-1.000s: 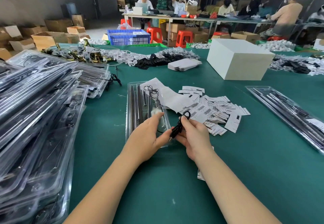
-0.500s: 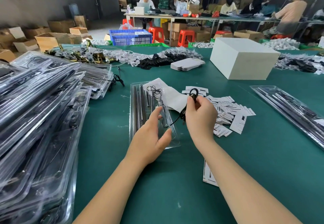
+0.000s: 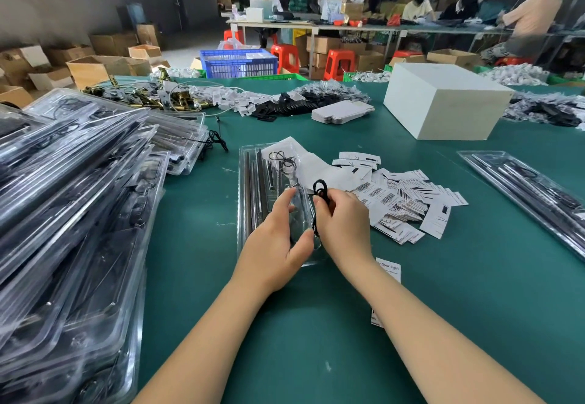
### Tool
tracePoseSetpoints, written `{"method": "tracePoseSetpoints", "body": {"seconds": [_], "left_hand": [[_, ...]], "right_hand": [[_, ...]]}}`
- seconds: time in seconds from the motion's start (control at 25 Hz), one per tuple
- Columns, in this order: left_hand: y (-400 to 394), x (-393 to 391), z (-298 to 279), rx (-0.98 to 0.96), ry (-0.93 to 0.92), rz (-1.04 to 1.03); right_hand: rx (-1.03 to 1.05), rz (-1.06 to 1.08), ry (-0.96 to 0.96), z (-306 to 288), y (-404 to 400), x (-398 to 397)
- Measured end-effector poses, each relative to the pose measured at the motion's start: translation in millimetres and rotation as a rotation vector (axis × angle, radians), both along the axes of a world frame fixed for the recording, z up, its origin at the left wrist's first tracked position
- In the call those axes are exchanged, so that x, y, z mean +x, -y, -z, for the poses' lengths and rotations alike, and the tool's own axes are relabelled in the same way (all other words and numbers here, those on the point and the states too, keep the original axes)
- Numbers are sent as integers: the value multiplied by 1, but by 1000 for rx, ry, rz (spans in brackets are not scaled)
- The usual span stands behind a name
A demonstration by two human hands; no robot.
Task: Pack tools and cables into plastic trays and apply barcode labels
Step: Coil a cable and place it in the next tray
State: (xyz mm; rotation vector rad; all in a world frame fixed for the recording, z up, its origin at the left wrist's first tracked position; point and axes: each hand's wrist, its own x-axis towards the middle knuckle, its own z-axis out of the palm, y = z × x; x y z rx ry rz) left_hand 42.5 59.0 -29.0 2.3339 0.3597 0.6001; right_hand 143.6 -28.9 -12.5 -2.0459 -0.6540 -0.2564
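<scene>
The black cable (image 3: 320, 191), wound into a small coil, sits above the near half of the clear plastic tray (image 3: 250, 214), which lies in the middle of the green desk (image 3: 316, 340). The right hand (image 3: 342, 225) pinches the coil between thumb and fingertips, loops poking up above the fingers and a strand trailing down beside the palm. The left hand (image 3: 278, 239) is curved over the near end of the tray, thumb and fingers bent around its transparent wall as if steadying it; whether it truly grips the plastic or only rests against it is hard to tell.

The step in hand looks like seating the cable into a pocket of the tray. To do it well, the coil should stay tight until it is down inside the recess, with the loose strand tucked in so nothing springs over the rim. The steadying hand should keep the light tray from sliding.

Metal rods (image 3: 253, 179) already lie along the tray's left channel, and another thin cable (image 3: 281, 158) rests at its far end. Just right of the tray lies a heap of barcode labels (image 3: 399, 201). A stack of packed trays (image 3: 72, 214) fills the desk's left side, and a white box (image 3: 443, 103) stands farther back.
</scene>
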Motion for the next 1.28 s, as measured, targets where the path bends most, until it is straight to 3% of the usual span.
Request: {"method": "tracePoseSetpoints", "body": {"seconds": [0.36,0.56,0.68,0.76,0.88,0.96,1.08,1.28], "left_hand": [[2,0,1,20,-1,-12],[2,0,1,8,11,-19],[2,1,1,13,6,-14],[2,1,2,19,4,-15],[1,1,2,15,13,-23],[2,0,2,17,18,-20],[3,0,1,24,22,-10],[5,-2,-1,5,29,-17]], "right_hand": [[-238,-74,-325,-22,-10,32],[51,-142,-805,-25,-18,29],[147,-157,-961,-22,-13,31],[82,-121,-883,-16,-14,30],[-253,-15,-485,-9,-18,27],[-369,22,-402,-11,-17,26],[-376,14,-401,-8,-16,23],[-435,37,-118,14,-21,5]]}}
